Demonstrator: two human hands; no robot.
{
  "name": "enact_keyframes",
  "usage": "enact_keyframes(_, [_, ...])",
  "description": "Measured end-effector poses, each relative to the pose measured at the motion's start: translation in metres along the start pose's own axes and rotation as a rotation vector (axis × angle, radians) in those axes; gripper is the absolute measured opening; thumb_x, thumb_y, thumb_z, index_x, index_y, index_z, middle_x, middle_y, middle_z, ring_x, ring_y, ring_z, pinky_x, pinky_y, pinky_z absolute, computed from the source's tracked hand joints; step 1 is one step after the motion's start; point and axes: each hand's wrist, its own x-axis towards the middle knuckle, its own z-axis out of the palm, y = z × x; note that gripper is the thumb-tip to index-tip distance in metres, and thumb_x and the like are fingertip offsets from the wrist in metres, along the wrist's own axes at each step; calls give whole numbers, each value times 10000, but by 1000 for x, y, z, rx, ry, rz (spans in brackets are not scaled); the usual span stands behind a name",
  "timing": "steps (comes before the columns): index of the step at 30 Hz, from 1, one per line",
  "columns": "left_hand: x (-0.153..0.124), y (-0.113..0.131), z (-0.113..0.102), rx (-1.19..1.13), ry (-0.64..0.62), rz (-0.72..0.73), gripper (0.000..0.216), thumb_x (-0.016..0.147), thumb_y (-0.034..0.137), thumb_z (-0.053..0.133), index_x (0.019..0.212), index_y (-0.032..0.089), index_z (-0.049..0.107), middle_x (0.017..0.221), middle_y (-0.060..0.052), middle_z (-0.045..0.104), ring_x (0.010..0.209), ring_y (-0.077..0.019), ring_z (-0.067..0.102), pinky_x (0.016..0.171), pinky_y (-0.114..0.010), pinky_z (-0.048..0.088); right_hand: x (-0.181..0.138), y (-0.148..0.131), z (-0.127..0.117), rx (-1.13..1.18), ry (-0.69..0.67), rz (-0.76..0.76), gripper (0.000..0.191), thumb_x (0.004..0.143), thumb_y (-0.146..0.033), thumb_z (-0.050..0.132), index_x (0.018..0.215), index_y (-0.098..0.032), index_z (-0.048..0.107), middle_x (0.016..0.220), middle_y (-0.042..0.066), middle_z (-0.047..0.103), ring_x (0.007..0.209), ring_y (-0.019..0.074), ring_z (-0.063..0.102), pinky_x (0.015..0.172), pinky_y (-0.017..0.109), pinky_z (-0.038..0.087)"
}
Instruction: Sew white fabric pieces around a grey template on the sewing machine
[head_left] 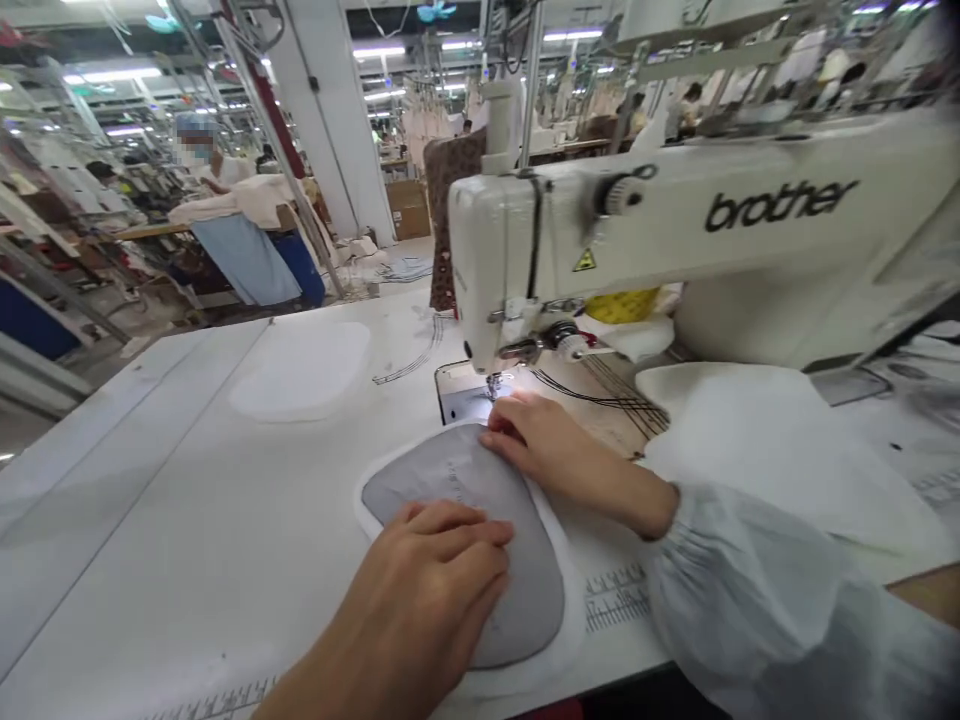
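A grey fabric panel (pixel 525 600) lies on a slightly larger white padded piece (pixel 574 610), just in front of the needle of a sewing machine (pixel 517 240). Flat on the grey panel rests my left hand (pixel 442 560), its fingers stretched out. My right hand (pixel 536 440) is at the panel's far edge, thumb and fingertips pinched on the layers close to the presser foot (pixel 495 385). Faint printed marks show on the grey cloth between my hands. The needle area is lit, and my right fingers partly hide it.
Another white rounded piece (pixel 304 370) lies on the table to the left. More white pieces (pixel 772 450) are stacked under the machine arm at right. Ruler markings (pixel 615 600) run along the table's front edge. A masked person (pixel 214 165) is at a far table.
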Motion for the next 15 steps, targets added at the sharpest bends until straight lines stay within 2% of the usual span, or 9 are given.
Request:
enact_keyframes(5, [4,4,10,78,66,49,198,872,80,515,886,178,686,1013,-33,762,829,-195,675,696,-336,591,-3,2,4,0,31,-8,128,947,-261,591,897,-149,625,886,48,578,740,162,545,637,265,382])
enact_keyframes(10, [16,8,13,100,119,64,196,876,75,505,811,194,647,923,-30,747,730,-149,648,665,-257,575,-4,3,4,-2,63,-44,154,960,-260,569,992,-115,611,953,80,598,691,162,567,588,274,392])
enact_keyframes(13, [18,5,14,73,98,72,182,885,80,510,810,198,627,908,-32,723,707,-129,642,653,-223,566,-22,3,1,-17,105,-91,154,934,-166,574,1058,-75,585,968,106,611,752,185,580,610,287,419])
enact_keyframes(15, [16,0,16,61,89,88,160,873,64,543,822,199,614,916,-33,711,745,-124,651,683,-206,564,-44,3,3,-44,142,-151,101,887,-64,573,974,-106,601,946,95,618,795,201,574,652,308,432])
